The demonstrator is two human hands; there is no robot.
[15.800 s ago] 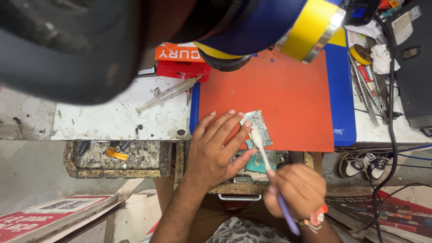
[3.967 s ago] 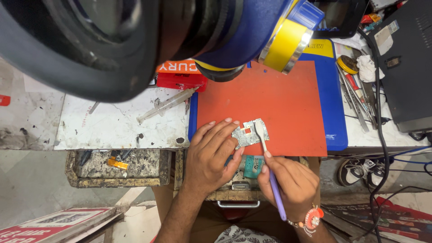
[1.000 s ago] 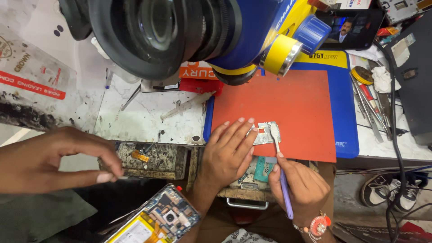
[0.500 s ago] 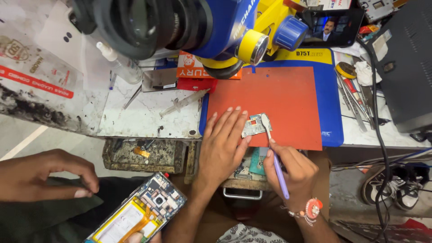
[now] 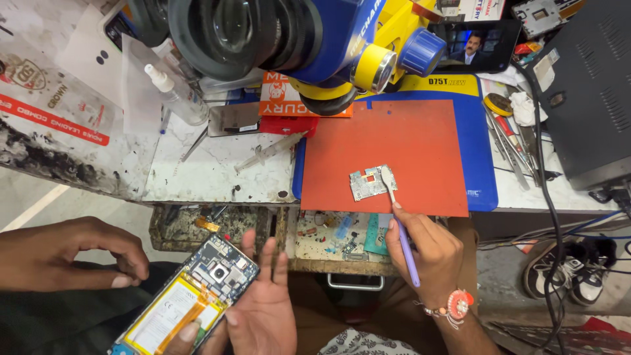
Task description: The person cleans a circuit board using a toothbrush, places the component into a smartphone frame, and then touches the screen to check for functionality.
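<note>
The right hand [image 5: 427, 253] is closed around a brush [image 5: 399, 223] with a purple handle, held like a pen; its pale bristle head rests against the right edge of a small circuit board [image 5: 368, 183]. The board lies flat on the red mat [image 5: 394, 138], near the mat's front edge, just ahead of the right fingertips and touched only by the brush. The left hand [image 5: 263, 306] is off the mat, low in the view, open with fingers spread, its palm and fingers against the right side of an opened phone [image 5: 187, 299] whose back is off, showing a yellow battery and camera module. Whether the left hand bears the phone's weight cannot be told; another finger shows under the phone's lower edge, and its owner is unclear. A second person's hand [image 5: 72, 253] hovers at the left, fingers curled, apart from the phone. The microscope [image 5: 276, 33] blocks the upper bench. The phone's lower end is cut off by the frame.
</note>
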